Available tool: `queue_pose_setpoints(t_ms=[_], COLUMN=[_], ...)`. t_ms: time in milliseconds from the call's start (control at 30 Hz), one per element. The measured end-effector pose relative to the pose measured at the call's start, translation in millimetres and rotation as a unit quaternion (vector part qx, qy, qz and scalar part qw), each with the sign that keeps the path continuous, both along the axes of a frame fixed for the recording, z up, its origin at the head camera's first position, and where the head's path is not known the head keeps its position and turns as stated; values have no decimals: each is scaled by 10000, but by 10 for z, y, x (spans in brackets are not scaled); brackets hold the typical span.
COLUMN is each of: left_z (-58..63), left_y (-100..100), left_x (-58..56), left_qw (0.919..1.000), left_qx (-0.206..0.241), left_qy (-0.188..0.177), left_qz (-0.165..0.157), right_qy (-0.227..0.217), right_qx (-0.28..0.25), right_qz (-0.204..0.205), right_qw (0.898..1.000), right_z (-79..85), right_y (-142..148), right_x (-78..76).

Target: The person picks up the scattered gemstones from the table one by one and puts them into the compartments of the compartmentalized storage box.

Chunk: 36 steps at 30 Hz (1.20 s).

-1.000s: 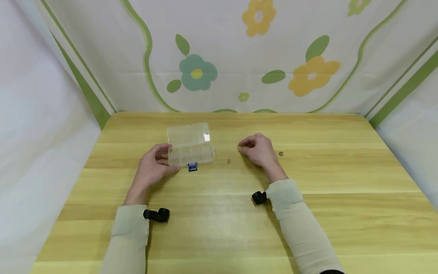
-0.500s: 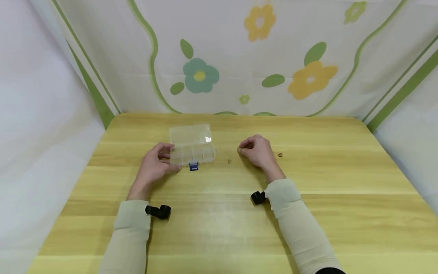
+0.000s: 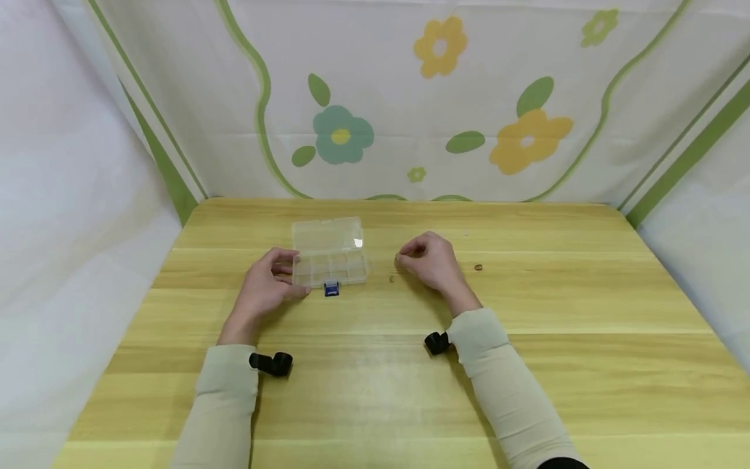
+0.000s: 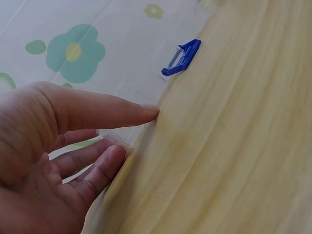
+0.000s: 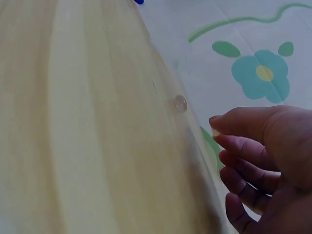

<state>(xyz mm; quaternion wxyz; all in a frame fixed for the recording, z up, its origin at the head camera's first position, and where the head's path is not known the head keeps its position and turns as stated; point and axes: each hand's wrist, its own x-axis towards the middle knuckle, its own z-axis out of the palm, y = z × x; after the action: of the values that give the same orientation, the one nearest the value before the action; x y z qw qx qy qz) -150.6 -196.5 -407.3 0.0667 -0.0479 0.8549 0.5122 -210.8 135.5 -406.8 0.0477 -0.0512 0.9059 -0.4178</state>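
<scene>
A clear plastic compartment box (image 3: 359,281) lies on the wooden table with its lid (image 3: 328,234) swung back and a blue latch (image 3: 331,288) at the front. My left hand (image 3: 265,284) holds its left end, thumb along the front side and fingers at the left and back. To the right of the box, my right hand (image 3: 432,262) pinches a tiny pale piece (image 5: 215,132) between thumb and index finger, mostly hidden by the fingertips. Just below those fingertips lies a small round translucent piece (image 3: 392,279), which looks glassy in the right wrist view.
A small brown oval piece (image 3: 478,267) lies on the table to the right of my right hand. A white cloth with printed flowers (image 3: 410,104) hangs behind the table's back edge. Black wrist cameras (image 3: 275,364) stick out from both sleeves.
My right hand has moved a little left, closer to the box, still pinching the tiny piece. My left hand keeps its hold on the box's end. The head view has shifted slightly.
</scene>
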Motion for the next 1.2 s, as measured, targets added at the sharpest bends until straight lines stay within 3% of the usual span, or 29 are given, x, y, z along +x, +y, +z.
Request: queue_pose_setpoints(t_ms=[467,1200], left_z=[36,-12], left_y=[21,-87], left_x=[-3,14], left_qw=[10000,9975], left_qx=[23,651], left_qy=[32,-212], left_qz=[47,-186], right_qy=[475,287], right_qx=[-445,-408], right_qz=[879,775], right_qw=[9940,9957], right_z=[72,36], right_y=[-376,-456], right_x=[163,217])
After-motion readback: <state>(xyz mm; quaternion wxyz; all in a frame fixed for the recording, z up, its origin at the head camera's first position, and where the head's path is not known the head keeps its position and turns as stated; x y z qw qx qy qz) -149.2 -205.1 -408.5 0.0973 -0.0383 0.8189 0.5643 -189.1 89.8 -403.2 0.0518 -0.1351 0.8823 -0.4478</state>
